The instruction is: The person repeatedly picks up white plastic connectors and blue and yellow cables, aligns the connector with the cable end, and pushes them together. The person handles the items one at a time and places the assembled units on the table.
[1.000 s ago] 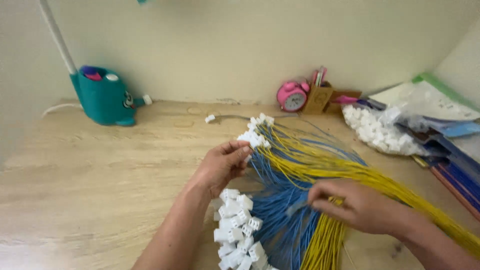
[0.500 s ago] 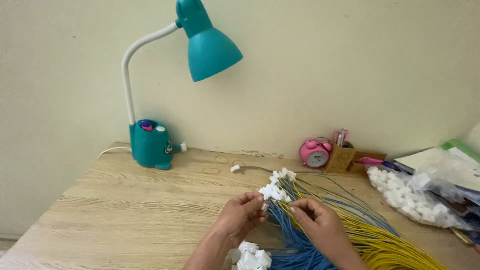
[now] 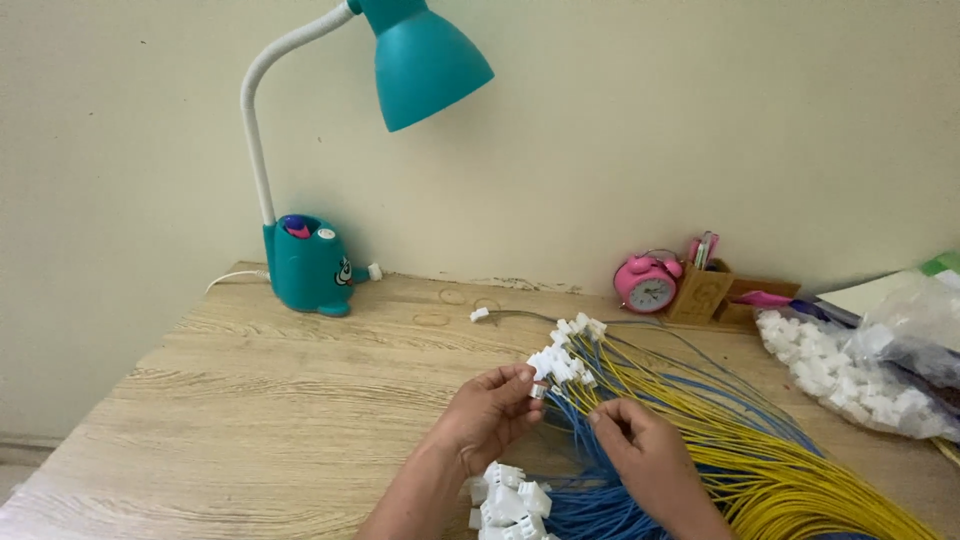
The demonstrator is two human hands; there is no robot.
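My left hand (image 3: 490,410) pinches a small white plastic connector (image 3: 538,390) between thumb and fingers. My right hand (image 3: 640,450) is just to its right, fingertips closed on a thin wire of the blue and yellow wire bundle (image 3: 740,440) that fans out across the wooden desk (image 3: 250,420). A cluster of white connectors (image 3: 565,355) caps the far ends of the wires, right above my hands. Another heap of white connectors (image 3: 508,500) lies by my left wrist at the lower edge.
A teal desk lamp (image 3: 310,262) stands at the back left, its shade (image 3: 425,60) overhead. A pink alarm clock (image 3: 648,284) and wooden pen holder (image 3: 702,290) sit by the wall. A clear bag of white connectors (image 3: 860,375) lies at right.
The view has tilted up from the desk to the wall and lamp. My right hand came up from the lower wires to meet the left hand near the connector ends.
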